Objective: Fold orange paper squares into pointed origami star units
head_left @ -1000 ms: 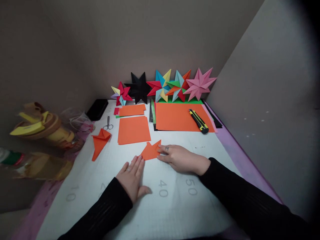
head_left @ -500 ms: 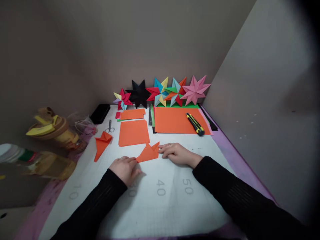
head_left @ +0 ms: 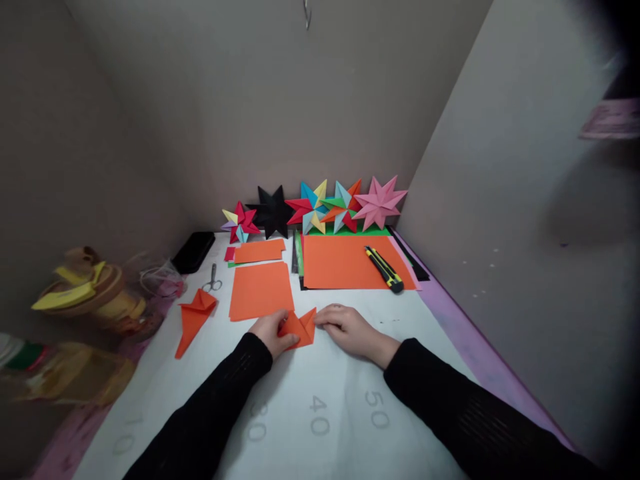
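A folded orange piece of paper [head_left: 305, 329] with a raised pointed flap lies on the white mat between my hands. My left hand [head_left: 271, 333] grips its left part, thumb in front and fingers behind, and covers that end. At its right edge, my right hand [head_left: 351, 329] pinches the pointed flap with fingers held together. Just behind my left hand lies a flat orange sheet [head_left: 261, 291]. Another folded orange piece [head_left: 194, 319], cone-like with a narrow tip, rests further left, near small scissors [head_left: 213, 280].
Several folded paper stars [head_left: 380, 203] lean on the back wall. A yellow-black utility knife [head_left: 384, 268] lies on stacked coloured sheets [head_left: 333, 263]. Smaller orange strips [head_left: 260, 251], a black phone-like object [head_left: 193, 252], a cup [head_left: 113, 297] and a bottle [head_left: 70, 370] are at the left.
My left hand has moved up and right, from the paper's left tip to a grip nearer its middle. My right hand stays at the right edge. The camera view has tilted up.
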Demonstrator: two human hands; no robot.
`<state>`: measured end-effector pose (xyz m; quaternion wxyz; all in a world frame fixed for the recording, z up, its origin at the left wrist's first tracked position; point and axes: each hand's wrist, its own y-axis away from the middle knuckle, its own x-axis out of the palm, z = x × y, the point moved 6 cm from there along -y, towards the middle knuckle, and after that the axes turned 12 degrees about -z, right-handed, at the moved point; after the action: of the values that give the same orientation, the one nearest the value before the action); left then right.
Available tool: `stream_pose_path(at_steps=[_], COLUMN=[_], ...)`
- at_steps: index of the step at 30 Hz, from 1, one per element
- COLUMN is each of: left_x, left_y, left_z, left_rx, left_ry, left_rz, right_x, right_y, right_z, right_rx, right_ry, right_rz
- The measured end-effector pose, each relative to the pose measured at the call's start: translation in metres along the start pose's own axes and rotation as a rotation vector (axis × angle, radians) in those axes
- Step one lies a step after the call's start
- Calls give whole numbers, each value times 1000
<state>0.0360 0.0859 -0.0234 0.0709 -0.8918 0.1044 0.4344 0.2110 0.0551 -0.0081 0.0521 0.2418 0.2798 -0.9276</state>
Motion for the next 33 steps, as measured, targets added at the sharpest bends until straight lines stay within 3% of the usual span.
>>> stream_pose_path(at_steps=[3,6,9,11,14,17,19,21,23,25,27,29,33], left_x=[-5,-4,6,14,17,9,-1,-10,-12,-5,5,8,-3], left_y=[5,14,24,30,36,39,39,36,32,29,27,27,29], left_z=[-7,-10,-18,-24,-34,-39,-39,-32,-20,-16,-20,-24,-16], left_rx=[1,-85,-73,-29,74,188,245,194,46,-67,-99,-125,-265], left_ry=[193,440,582,568,520,542,628,708,778,876,959,977,949], left_rz=[-88,-223,-273,-238,-182,-158,-219,-345,-435,-368,-200,-133,-372], right_x=[-2,2,13,15,7,-1,-6,-8,-7,-3,2,6,8], right_y=[-2,2,6,8,7,4,1,0,0,1,4,8,12], right_z=[-9,-19,-15,-7,6,14,15,15,17,21,25,26,20], right_rx=[157,364,451,408,242,127,125,144,142,114,88,89,184], right_ry=[-67,-313,-571,-581,-385,-212,-205,-249,-289,-308,-323,-376,-517], right_rz=[-83,-181,-147,-122,-121,-102,-106,-106,-70,-4,77,125,103])
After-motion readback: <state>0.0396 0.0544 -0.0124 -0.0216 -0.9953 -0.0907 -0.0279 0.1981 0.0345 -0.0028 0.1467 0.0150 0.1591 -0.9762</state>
